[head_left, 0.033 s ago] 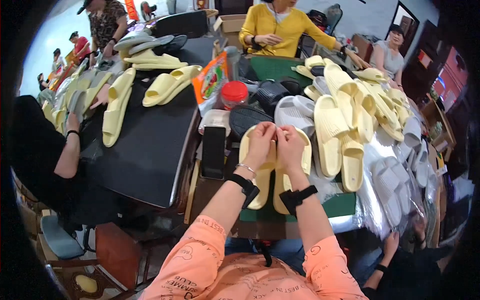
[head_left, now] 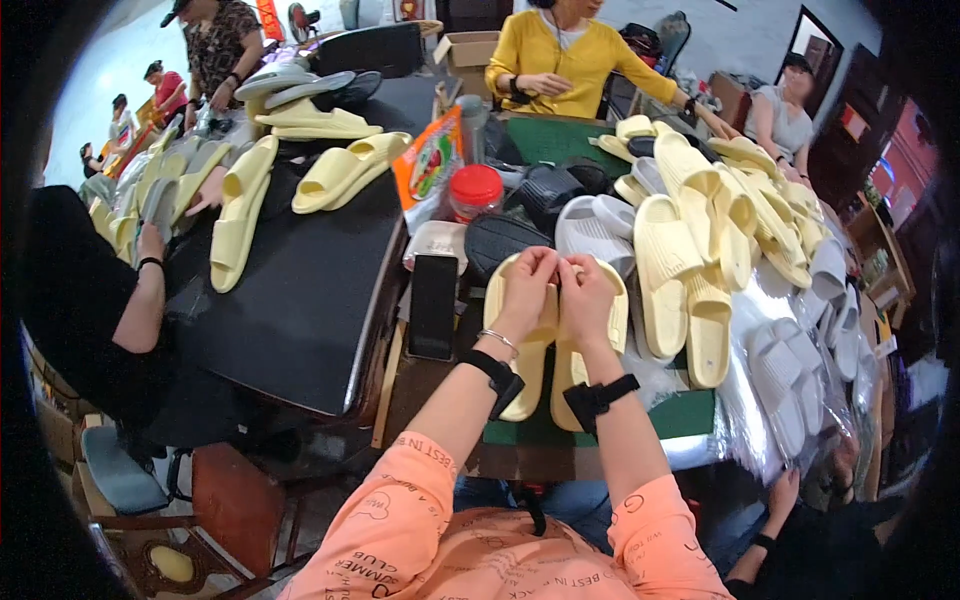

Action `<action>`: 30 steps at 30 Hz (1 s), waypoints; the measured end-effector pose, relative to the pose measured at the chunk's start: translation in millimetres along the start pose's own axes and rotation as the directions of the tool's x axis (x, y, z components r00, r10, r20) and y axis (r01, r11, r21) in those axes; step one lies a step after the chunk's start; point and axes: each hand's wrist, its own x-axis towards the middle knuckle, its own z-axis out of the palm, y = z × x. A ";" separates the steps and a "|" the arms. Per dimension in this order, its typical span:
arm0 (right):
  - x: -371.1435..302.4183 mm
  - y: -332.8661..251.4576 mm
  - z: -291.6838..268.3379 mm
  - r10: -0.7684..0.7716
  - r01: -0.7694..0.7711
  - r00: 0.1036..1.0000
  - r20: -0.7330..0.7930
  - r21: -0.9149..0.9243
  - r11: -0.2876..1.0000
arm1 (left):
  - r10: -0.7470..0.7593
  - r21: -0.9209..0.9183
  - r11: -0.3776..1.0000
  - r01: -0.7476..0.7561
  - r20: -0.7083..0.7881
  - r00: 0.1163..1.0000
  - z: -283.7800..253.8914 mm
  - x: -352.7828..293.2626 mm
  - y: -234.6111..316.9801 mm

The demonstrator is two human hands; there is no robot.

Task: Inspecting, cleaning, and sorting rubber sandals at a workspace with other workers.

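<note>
A pair of pale yellow slides lies side by side before me, the left slide (head_left: 530,380) and the right slide (head_left: 566,385) close together. Over their straps, my left hand (head_left: 526,290) and my right hand (head_left: 588,295) meet near the middle. The fingertips of both are pinched together, almost touching. Whatever they hold, if anything, is too small to make out. The hands hide much of the straps. Just beyond are a black sole (head_left: 497,240) and grey slides (head_left: 585,232).
A phone (head_left: 432,305), a red-lidded jar (head_left: 475,190) and an orange packet (head_left: 428,165) stand left of the slides. Piled yellow slides (head_left: 665,265) and bagged grey slides (head_left: 785,375) lie right. Another black table (head_left: 290,300) adjoins at left. Several people work around.
The whole view has shifted slightly. Both hands stay pinched over the yellow slides.
</note>
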 end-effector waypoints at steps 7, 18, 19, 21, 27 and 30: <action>-1.3 4.0 -4.3 -0.079 0.078 0.997 0.007 0.047 0.996 | -0.045 -0.127 0.990 0.056 0.091 0.995 -2.5 -4.6 2.2; -2.2 1.8 -0.7 0.005 -0.024 0.998 0.057 0.345 0.938 | -0.071 -0.114 0.990 0.087 0.142 0.987 -4.5 -4.5 6.0; -2.5 1.6 -0.9 -0.001 -0.014 0.999 0.045 0.324 0.946 | -0.071 -0.101 0.991 0.085 0.137 0.988 -4.5 -5.1 7.6; -3.1 1.6 -1.1 0.046 -0.066 0.996 0.071 0.319 0.945 | -0.068 -0.149 0.985 0.090 0.142 0.987 -4.1 -7.3 10.1; -2.3 4.3 0.3 0.018 -0.035 0.998 0.054 0.331 0.943 | -0.059 -0.096 0.993 0.073 0.139 0.989 -3.5 -9.2 13.0; -1.5 5.5 1.0 0.014 -0.030 0.999 0.050 0.337 0.941 | -0.121 -0.133 0.982 0.138 0.128 0.984 -3.5 -8.7 12.8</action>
